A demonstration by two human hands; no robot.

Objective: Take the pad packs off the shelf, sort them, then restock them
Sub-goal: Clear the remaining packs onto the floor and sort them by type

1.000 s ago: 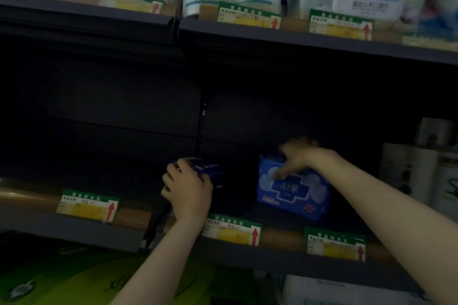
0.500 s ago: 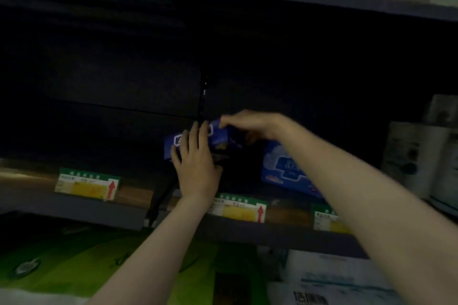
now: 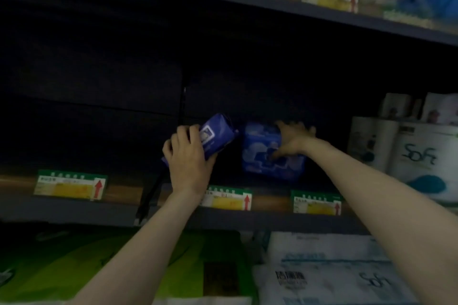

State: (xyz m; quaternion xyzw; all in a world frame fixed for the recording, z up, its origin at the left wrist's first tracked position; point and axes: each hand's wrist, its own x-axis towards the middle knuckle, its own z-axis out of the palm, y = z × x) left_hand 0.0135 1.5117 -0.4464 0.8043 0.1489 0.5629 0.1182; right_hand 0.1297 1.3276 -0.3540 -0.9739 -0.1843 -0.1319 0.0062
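Observation:
Two blue pad packs are in the dark middle shelf bay. My left hand (image 3: 189, 156) grips the darker blue pad pack (image 3: 215, 132), which is tilted with its upper end pointing up and right. Just to its right, my right hand (image 3: 293, 140) holds the lighter blue pad pack (image 3: 265, 156) with white cloud print, fingers over its top right corner and thumb on its front. This pack stands on the middle shelf (image 3: 74, 208). The two packs almost touch at their upper corners.
Green and yellow price tags (image 3: 70, 184) line the shelf's front edge. White paper rolls (image 3: 421, 156) stand at the right of the same shelf. The upper shelf (image 3: 309, 11) carries white packs. Below lie a green pack (image 3: 86, 265) and a white pack (image 3: 334, 275).
My right hand moved right from above the darker pack onto the lighter pack. My left hand now grips the darker pack and has tilted it. The camera view shifted.

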